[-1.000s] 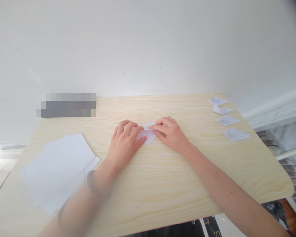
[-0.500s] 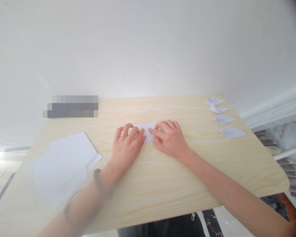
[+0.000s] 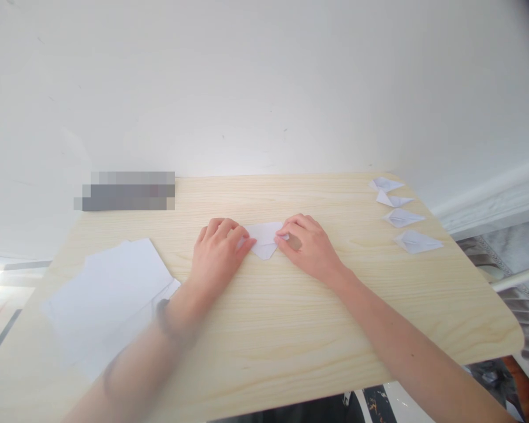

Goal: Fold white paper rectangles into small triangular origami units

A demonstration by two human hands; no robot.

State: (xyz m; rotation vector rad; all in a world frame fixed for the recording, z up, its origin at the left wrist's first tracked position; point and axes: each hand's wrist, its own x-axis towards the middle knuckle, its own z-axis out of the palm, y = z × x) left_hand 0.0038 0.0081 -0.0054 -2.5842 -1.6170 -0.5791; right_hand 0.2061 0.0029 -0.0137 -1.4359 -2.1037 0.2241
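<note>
A small folded sheet of white paper (image 3: pixel 264 235) lies at the middle of the table, its flat edge away from me and a blunt point towards me. My left hand (image 3: pixel 218 249) is closed on its left end, thumb at the front and fingers curled over the edge. At the opposite end, my right hand (image 3: pixel 308 247) pinches the paper between thumb and forefinger. Both ends of the paper are partly hidden by my fingers. A dark bracelet (image 3: pixel 164 314) circles my left wrist.
Loose white sheets (image 3: pixel 123 282) lie overlapped on the left of the wooden table (image 3: pixel 264 329). Several folded paper pieces, including the nearest one (image 3: pixel 418 241), form a column at the right. A pixelated dark object (image 3: pixel 127 194) sits at the back left, near the white wall (image 3: pixel 264 88).
My hands have moved apart, from the paper's middle out to its two ends, so more of it shows. The right forefinger, stretched over the paper before, is now drawn back into a pinch.
</note>
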